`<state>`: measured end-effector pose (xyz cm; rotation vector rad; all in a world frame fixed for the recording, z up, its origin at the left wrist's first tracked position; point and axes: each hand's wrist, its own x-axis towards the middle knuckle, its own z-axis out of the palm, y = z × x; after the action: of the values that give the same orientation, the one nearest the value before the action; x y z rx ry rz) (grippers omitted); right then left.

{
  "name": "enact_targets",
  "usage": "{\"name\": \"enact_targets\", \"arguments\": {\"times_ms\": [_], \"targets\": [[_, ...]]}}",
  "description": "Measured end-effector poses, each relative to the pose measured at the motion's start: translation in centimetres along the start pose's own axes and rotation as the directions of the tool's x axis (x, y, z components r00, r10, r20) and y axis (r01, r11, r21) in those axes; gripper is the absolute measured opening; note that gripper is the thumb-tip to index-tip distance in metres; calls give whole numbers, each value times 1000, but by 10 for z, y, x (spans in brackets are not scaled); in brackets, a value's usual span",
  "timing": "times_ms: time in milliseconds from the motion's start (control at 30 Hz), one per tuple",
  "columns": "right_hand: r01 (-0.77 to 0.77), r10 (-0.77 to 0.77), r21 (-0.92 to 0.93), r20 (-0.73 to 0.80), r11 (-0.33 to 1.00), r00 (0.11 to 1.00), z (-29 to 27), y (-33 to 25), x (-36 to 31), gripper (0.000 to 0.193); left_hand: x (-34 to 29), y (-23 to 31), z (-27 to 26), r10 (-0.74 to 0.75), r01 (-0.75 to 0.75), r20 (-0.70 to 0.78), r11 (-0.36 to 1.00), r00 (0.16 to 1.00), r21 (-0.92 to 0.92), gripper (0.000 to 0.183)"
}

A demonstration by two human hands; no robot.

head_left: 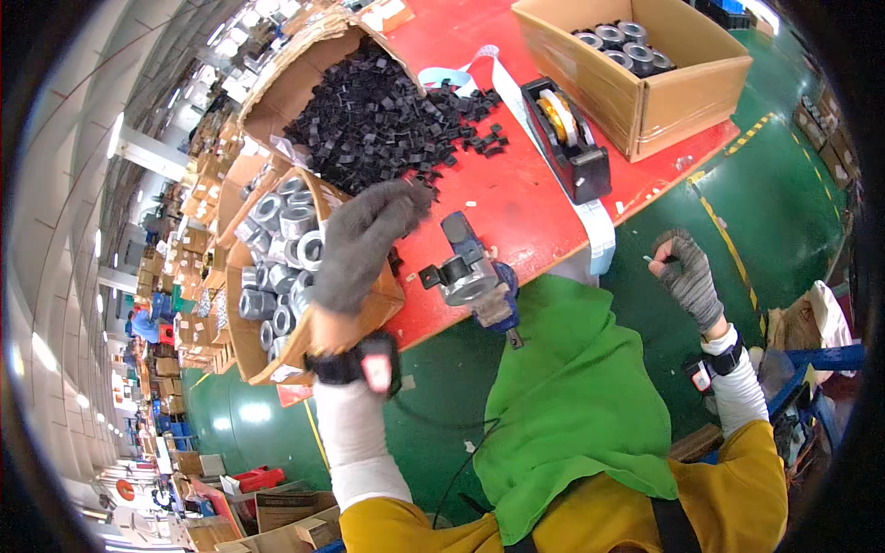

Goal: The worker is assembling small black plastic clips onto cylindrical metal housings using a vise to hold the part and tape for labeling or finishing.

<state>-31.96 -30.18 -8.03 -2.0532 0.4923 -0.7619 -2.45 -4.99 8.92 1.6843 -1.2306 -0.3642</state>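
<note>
My left hand, in a dark grey glove, reaches over the near edge of a pile of small black plastic clips. Its fingers are bent together at the loose clips; what lies between them is hidden. Out to the right, past the table edge, my right hand in a striped grey glove is closed, with a small pale piece at the thumb tip. Between the hands, a blue fixture at the table's front edge bears a grey metal collar with a black clip at its left side.
An open carton of grey metal collars stands left. On the red table are a black tape dispenser and a pale blue label strip. A cardboard box with black-and-silver rings sits far right. A green apron covers my lap.
</note>
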Motion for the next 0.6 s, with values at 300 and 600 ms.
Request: {"name": "enact_targets", "arguments": {"times_ms": [300,600], "targets": [[38,-40,28,57,999,998,6,-5,-2,19,32,-206,-1,-103,301,-283,372,954,878,22],[-34,31,51,59,998,998,2,-14,-4,18,19,-161,1,133,63,-460,920,878,387,27]]}}
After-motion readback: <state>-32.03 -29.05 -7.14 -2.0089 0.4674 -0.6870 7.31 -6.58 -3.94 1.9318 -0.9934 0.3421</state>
